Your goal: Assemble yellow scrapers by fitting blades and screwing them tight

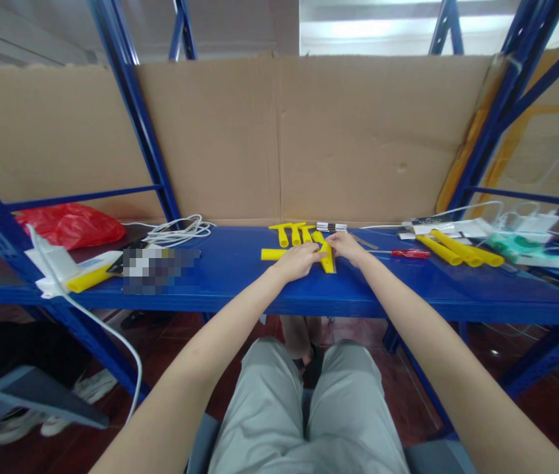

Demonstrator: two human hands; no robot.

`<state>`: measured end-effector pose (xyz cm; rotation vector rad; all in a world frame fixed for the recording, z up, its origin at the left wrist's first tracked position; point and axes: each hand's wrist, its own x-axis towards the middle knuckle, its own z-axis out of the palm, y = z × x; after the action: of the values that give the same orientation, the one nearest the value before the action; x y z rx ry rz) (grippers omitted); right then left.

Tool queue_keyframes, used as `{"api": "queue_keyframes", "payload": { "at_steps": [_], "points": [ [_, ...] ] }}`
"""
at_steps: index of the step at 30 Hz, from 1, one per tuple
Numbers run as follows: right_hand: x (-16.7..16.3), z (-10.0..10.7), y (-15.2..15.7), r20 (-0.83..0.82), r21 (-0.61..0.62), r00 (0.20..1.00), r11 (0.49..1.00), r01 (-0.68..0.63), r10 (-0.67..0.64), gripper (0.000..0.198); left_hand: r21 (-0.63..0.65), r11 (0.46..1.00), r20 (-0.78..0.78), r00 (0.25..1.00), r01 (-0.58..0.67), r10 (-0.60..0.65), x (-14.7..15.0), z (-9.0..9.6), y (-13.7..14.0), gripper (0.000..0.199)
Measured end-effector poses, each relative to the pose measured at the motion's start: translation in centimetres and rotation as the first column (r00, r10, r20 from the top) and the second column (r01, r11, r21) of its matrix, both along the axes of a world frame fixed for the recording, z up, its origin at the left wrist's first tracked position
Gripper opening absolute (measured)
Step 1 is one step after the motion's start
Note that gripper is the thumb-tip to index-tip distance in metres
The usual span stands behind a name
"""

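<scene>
Near the middle of the blue shelf, both hands are at a yellow T-shaped plastic tool [327, 261], its wide head turned to the right. My left hand [300, 261] is closed over it. A yellow tube end [273, 254] sticks out to the left of that hand; whether it belongs to the same tool is hidden. Along the head's right edge runs a thin greyish strip [334, 264]. My right hand [346, 246] pinches the head's far end; its fingertips are partly hidden. Just behind stand several similar yellow T-shaped tools [295, 234] in a row.
A red-handled screwdriver [410, 253] lies to the right, before several yellow tubes [450, 250] and a green-and-white item [521, 249]. Black-and-white clips [331, 227] sit behind my hands. Leftward are coiled white cable [180, 230], a red bag [69, 225] and another yellow tube [90, 276]. Cardboard [279, 138] closes the back.
</scene>
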<state>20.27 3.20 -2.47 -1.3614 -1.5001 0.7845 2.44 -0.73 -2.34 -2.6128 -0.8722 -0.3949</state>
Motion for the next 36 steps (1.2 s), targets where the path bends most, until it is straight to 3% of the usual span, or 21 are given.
{"api": "queue_keyframes", "payload": {
  "at_steps": [8, 20, 36],
  "points": [
    [0.0, 0.4, -1.0, -0.135, -0.022, 0.990, 0.999, -0.037, 0.033, 0.018, 0.007, 1.000, -0.011, 1.000, 0.013, -0.013, 0.0, 0.0, -0.2, 0.040],
    [-0.1, 0.7, -1.6, -0.123, -0.011, 0.990, 0.998, -0.068, 0.066, 0.017, -0.003, 1.000, -0.007, 1.000, 0.007, -0.007, 0.0, 0.0, -0.3, 0.038],
    [0.0, 0.4, -1.1, -0.118, 0.031, 0.986, 0.993, -0.113, 0.116, 0.017, -0.086, 0.984, -0.045, 0.987, -0.158, 0.155, 0.1, -0.1, -0.2, 0.047]
  ]
}}
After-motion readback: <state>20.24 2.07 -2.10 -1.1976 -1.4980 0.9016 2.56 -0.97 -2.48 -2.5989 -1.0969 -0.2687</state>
